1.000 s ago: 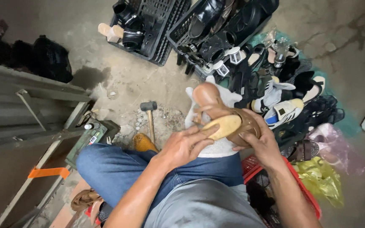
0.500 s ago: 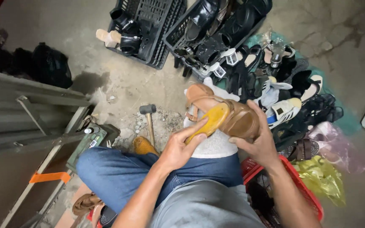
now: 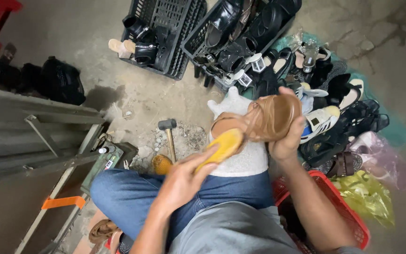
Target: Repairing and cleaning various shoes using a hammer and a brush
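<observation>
My right hand (image 3: pixel 285 141) grips a tan leather sandal (image 3: pixel 269 117), held on edge above my lap with its straps facing up. My left hand (image 3: pixel 182 181) holds a yellow-brown pad or sole piece (image 3: pixel 222 146) and presses its far end against the sandal's heel end. A white cloth (image 3: pixel 240 157) lies over my knee under the sandal. I sit on the ground in blue jeans (image 3: pixel 132 200).
A hammer (image 3: pixel 169 134) lies on the concrete floor ahead of my knee. Black plastic crates (image 3: pixel 165 28) with dark shoes stand at the back; a heap of shoes (image 3: pixel 334 103) spreads to the right. A red basket (image 3: pixel 339 207) sits by my right side, metal frames (image 3: pixel 38 150) at left.
My right hand has turned and lifted the sandal up and to the right. My left hand has slid back along the yellow piece, now holding its near end.
</observation>
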